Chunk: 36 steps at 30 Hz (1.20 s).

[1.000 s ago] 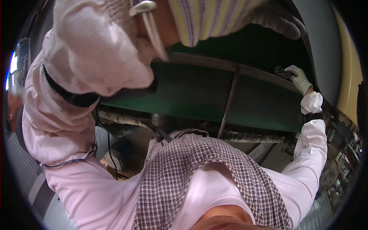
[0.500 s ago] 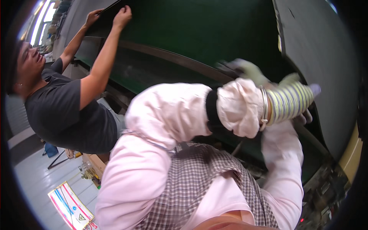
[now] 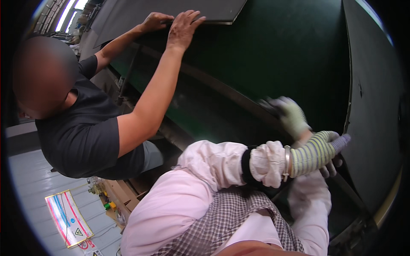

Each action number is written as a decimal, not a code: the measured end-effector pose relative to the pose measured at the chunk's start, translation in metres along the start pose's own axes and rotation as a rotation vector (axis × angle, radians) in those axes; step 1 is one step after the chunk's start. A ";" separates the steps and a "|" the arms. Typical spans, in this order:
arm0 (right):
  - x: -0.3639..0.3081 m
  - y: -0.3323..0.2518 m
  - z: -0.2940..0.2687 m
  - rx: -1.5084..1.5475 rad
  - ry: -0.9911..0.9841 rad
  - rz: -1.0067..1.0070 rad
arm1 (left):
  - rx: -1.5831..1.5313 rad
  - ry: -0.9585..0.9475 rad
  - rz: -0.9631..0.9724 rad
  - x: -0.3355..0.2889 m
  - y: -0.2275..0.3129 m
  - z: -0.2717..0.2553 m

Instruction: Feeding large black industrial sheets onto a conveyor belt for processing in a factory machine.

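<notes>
My left hand (image 3: pixel 316 154), in a yellow-and-grey striped knit glove, reaches across to the right. It is closed on the near-left edge of a dark grey sheet (image 3: pixel 376 115), with one fingertip on the face and other fingers lower by the edge. Left of it, my right hand (image 3: pixel 292 116), also gloved, is raised over the near side of a dark green surface (image 3: pixel 299 47). Its fingers are smeared by motion, and a dark blur at their tips cannot be made out. My right forearm passes beneath the left hand.
On the left a co-worker (image 3: pixel 85 136) in a dark shirt holds the edge of another dark sheet (image 3: pixel 205 10) over the green surface. A long dark rail (image 3: pixel 222 87) runs along the near side. A sign (image 3: pixel 68 217) and wooden box (image 3: pixel 124 194) are at lower left.
The co-worker's hands have come further right, and more of their dark sheet now shows over the green surface. My left hand stays by the right sheet's edge; my right hand keeps moving. The view has shifted.
</notes>
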State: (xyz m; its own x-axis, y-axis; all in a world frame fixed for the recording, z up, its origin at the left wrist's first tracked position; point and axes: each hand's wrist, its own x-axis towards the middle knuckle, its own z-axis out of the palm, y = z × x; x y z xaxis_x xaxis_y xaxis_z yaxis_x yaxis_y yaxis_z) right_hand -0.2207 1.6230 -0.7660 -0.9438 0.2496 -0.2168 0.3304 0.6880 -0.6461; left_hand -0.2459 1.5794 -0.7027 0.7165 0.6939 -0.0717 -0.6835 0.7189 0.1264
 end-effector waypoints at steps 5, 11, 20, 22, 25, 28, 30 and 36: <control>0.092 -0.071 0.063 -0.044 -0.143 -0.086 | -0.647 -0.502 0.085 -0.013 -0.030 -0.016; -0.031 0.032 0.049 -0.063 -0.040 -0.180 | 0.427 0.838 0.639 -0.096 -0.097 0.036; -0.043 0.041 0.021 -0.160 0.179 -0.068 | 0.682 1.082 0.623 -0.092 -0.149 -0.015; -0.015 0.025 0.026 -0.191 0.101 -0.063 | 0.715 1.063 0.670 -0.087 -0.152 -0.014; -0.032 0.043 0.027 -0.267 0.021 -0.002 | 0.856 1.107 0.735 -0.092 -0.153 -0.016; -0.082 0.057 -0.006 -0.374 -0.113 0.109 | 0.886 1.182 0.801 -0.104 -0.151 -0.017; -0.092 0.059 -0.020 -0.449 -0.162 0.122 | 0.893 1.286 0.820 -0.115 -0.154 -0.023; -0.155 0.085 -0.031 -0.319 0.238 0.042 | 1.105 1.281 0.944 -0.111 -0.142 -0.036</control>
State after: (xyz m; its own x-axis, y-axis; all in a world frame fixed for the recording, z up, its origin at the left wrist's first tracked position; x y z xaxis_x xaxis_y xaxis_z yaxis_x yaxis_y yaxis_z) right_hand -0.0458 1.6644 -0.7646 -0.9124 0.4075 -0.0385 0.3915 0.8416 -0.3721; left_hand -0.2341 1.4018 -0.7484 -0.6345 0.7634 -0.1206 0.0153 0.1684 0.9856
